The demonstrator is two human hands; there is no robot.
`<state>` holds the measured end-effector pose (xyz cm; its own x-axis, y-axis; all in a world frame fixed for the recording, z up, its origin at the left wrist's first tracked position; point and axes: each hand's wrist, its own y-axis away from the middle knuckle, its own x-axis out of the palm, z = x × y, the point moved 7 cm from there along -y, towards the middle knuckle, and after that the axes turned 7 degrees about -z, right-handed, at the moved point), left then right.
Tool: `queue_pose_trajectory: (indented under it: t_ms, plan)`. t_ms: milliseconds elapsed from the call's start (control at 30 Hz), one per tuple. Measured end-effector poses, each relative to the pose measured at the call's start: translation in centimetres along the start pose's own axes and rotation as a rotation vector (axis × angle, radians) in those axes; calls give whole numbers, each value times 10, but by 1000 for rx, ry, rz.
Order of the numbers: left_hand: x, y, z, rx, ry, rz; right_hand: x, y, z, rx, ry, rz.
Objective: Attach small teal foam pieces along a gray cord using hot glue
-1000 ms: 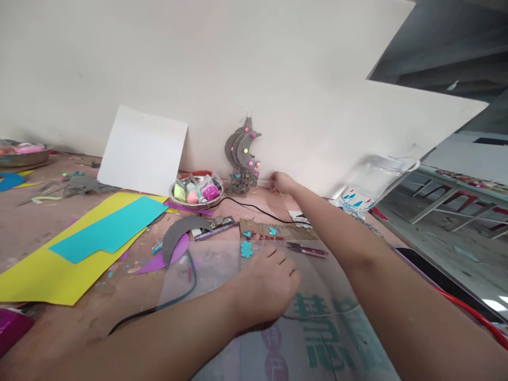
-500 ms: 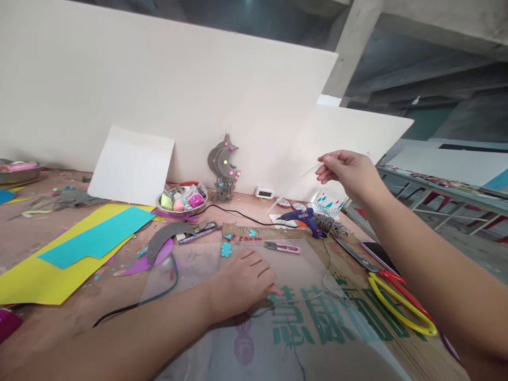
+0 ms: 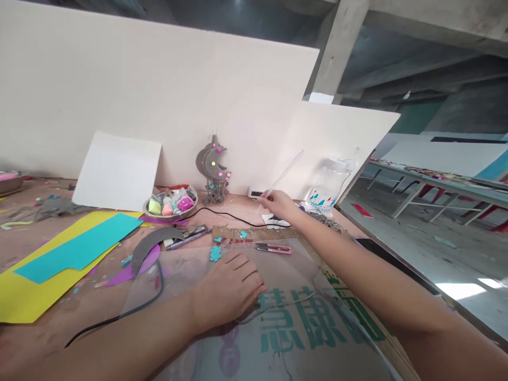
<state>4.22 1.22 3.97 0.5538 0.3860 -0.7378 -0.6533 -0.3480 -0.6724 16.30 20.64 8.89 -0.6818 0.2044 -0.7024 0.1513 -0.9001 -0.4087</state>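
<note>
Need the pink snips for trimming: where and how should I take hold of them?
Probably by the pink handle end, on the right, pinched from above across its narrow width: the snips lie flat on the clear sheet with the dark blades pointing left.

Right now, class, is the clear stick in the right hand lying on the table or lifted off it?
Lifted: the clear stick slants up across the white board, its lower end pinched in the right hand.
</note>
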Motion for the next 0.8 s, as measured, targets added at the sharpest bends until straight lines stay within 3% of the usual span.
queue_pose_trajectory:
  t_ms: [100,200,333,433,500,633,800]
  plan:
    - [-1,0,-1,0,15,3,18,5,-13,29,-13,73]
    - [-1,0,-1,6,32,16,4,8,-21,50,-62,28]
    - [-1,-1,-1,-1,67,21,-66,20,-42,70,-123,-255]
    - [0,-1,-1,-12,94,40,-119,38,-74,134,-242,-496]
    - [1,-1,0,-36,108,54,-136,47,-94,173,-285,-541]
    - [5,0,4,-92,130,90,-138,54,-115,214,-352,-534]
    - [6,3,6,-130,151,113,-129,54,-114,228,-396,-496]
